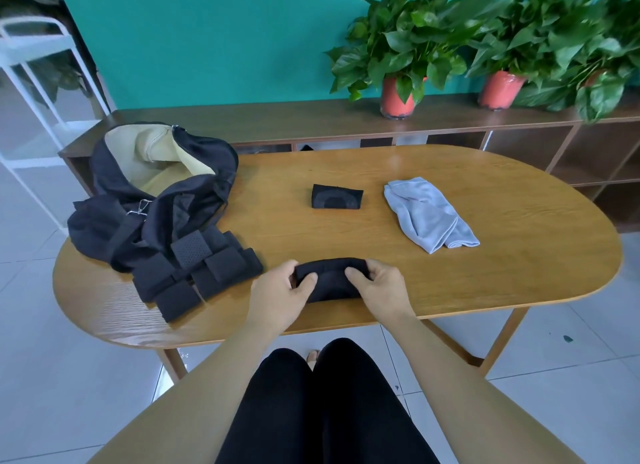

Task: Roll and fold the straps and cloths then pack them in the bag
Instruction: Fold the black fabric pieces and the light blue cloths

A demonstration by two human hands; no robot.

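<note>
Far-left corner of the table (519,273): black bag (114,228), slumped, mouth unzipped and gaping toward the person, probably left that way so packing needs no spare hand. Only the cream lining shows inside; I see nothing packed, though the bottom is hidden.

Near-left edge, touching the bag's front: heap of black straps (194,273), padded tabs overlapping, loose and unrolled. Looks like the waiting queue, parked beside the bag.

Near edge, centre: left hand (280,290) and right hand (381,287) each grip one end of a black band (330,278). Fingers curl over the far side, thumbs press the top, both clamped firmly. The band sits bunched on the tabletop between them. Holding both ends likely keeps the roll even and stops it springing open.

Table centre, well apart from the hands: small black folded piece (336,197), flat and compact, looks finished and staged.

Right of that, toward the far-right side: grey cloth (429,214), loosely doubled, one end rumpled. Judging by shape, needs a proper fold before packing.
</note>
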